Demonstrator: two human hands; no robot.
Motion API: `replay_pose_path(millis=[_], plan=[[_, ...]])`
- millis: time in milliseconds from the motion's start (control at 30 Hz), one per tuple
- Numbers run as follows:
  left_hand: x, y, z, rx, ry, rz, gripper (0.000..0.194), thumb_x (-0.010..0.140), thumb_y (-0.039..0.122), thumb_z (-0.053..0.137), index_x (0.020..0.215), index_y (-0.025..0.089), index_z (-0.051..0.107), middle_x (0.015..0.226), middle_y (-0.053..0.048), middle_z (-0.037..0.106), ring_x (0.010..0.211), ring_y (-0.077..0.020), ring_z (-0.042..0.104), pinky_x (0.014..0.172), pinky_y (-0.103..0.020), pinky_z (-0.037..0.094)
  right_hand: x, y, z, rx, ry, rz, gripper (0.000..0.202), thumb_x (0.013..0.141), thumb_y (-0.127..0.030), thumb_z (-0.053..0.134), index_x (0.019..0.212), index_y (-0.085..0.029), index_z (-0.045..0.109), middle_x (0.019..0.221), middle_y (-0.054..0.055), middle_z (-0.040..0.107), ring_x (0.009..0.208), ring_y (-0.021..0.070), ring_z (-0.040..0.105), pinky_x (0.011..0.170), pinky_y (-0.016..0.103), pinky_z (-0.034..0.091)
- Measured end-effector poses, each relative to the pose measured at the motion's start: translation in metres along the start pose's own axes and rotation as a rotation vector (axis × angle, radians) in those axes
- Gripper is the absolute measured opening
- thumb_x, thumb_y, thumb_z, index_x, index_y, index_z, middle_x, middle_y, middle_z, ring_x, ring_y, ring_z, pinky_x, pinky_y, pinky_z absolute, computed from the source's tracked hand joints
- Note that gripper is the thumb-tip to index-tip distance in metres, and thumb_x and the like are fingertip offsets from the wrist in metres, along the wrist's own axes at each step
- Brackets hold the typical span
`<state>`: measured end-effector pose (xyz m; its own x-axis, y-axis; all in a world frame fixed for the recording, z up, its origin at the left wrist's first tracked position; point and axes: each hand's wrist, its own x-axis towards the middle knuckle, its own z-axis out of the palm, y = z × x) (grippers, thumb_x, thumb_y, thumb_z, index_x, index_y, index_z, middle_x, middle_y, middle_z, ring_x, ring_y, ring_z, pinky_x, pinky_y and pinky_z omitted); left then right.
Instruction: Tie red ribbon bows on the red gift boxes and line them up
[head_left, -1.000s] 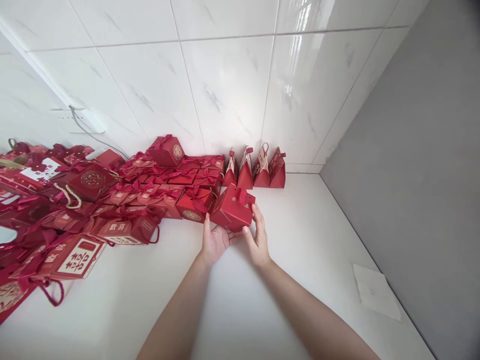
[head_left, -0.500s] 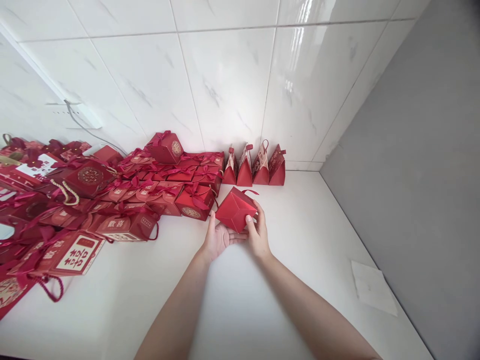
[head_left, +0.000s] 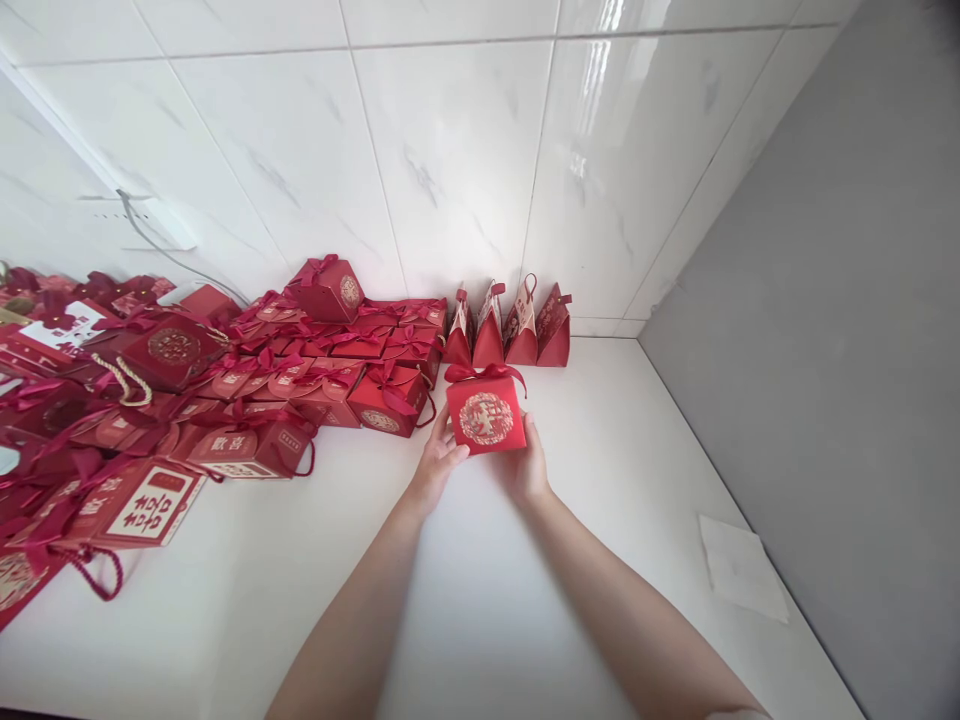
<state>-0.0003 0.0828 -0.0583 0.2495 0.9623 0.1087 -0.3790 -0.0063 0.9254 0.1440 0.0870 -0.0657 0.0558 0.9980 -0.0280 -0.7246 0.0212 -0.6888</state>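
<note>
A small red box (head_left: 487, 415) with a round gold emblem and a red ribbon bow on top is held between both hands. My left hand (head_left: 435, 468) grips its left side, thumb near the lower front corner. On its right side is my right hand (head_left: 531, 465), whose fingers are partly hidden behind the box. Just left of the held box stands another red box with a bow (head_left: 386, 398). Behind it, several narrow triangular red boxes (head_left: 553, 330) stand in a row near the wall.
Many red gift boxes (head_left: 255, 450) with ribbons and cord handles crowd the left of the white table (head_left: 300, 600). A white tissue (head_left: 742, 567) lies at the right edge, by a grey panel (head_left: 825, 350). A cable (head_left: 161, 245) runs from a wall socket.
The held box has been turned: its creased underside faced the camera before, and now its emblem side and bow show. My left fingers moved from beneath to its side.
</note>
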Motion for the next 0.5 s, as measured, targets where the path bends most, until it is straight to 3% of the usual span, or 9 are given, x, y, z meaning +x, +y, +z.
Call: replay_pose_path(millis=[133,367,500], plan=[[-0.001,0.011,0.007,0.073,-0.003,0.004,0.081,0.072,0.028,0.075,0.144,0.030,0.039,0.141,-0.009,0.049,0.130,-0.0311,0.045,0.109,-0.044,0.036,0.003,0.001,-0.004,0.135,0.057,0.171,0.031,0.087,-0.046,0.051,0.093,-0.021,0.068,0.095,0.004,0.074,0.089,0.0257,0.067,0.083,0.043,0.055],[-0.002,0.013,0.009,-0.065,0.029,-0.064,0.074,0.072,0.025,0.070,0.140,0.030,0.043,0.139,-0.007,0.052,0.125,-0.0285,0.051,0.106,-0.043,0.038,0.003,0.000,0.000,0.070,0.005,0.141,0.037,0.089,-0.051,0.048,0.104,-0.022,0.066,0.108,0.005,0.072,0.101,0.0279,0.066,0.089,0.047,0.054],[0.000,0.006,0.002,-0.133,0.056,-0.055,0.065,0.067,0.020,0.061,0.132,0.024,0.054,0.130,-0.007,0.060,0.124,-0.0315,0.051,0.105,-0.044,0.040,0.003,-0.003,0.000,0.029,-0.038,0.110,0.050,0.088,-0.061,0.044,0.106,-0.021,0.067,0.112,0.008,0.071,0.106,0.0320,0.065,0.089,0.052,0.053]])
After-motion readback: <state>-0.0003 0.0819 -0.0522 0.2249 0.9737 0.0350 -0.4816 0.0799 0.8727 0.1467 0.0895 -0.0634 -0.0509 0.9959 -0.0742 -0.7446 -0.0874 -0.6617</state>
